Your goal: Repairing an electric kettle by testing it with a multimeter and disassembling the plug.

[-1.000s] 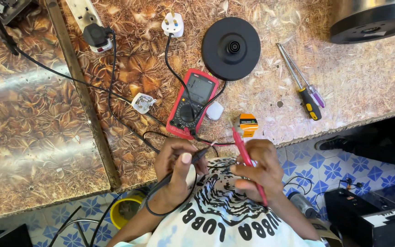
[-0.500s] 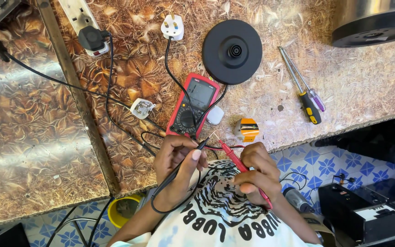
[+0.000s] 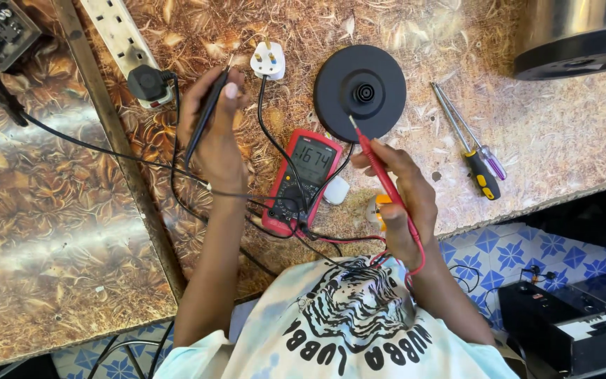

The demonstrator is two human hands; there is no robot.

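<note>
The left hand is closed around a black probe, held like a pen, its tip reaching toward the pins of the white plug lying on the bench. I cannot tell whether the tip actually touches a pin. The right hand grips a red probe between thumb and fingers, and its tip rests on the black round base, just left of the centre socket. Between the two hands lies the red meter, screen up and showing digits, with both leads running back to it. The plug's black cord curls down past the meter.

To do this well, I judge both tips should press firmly on bare metal and be held steady until the digits settle. The red tip looks to sit on the base's plastic face rather than inside the centre contact, so it may need nudging toward the socket. Fingers should stay behind the probe guards.

Off to the right lie two screwdrivers, well apart from the hands. A white power strip with a black plug in it sits near the left hand, so that tip should be kept clear of it.
</note>
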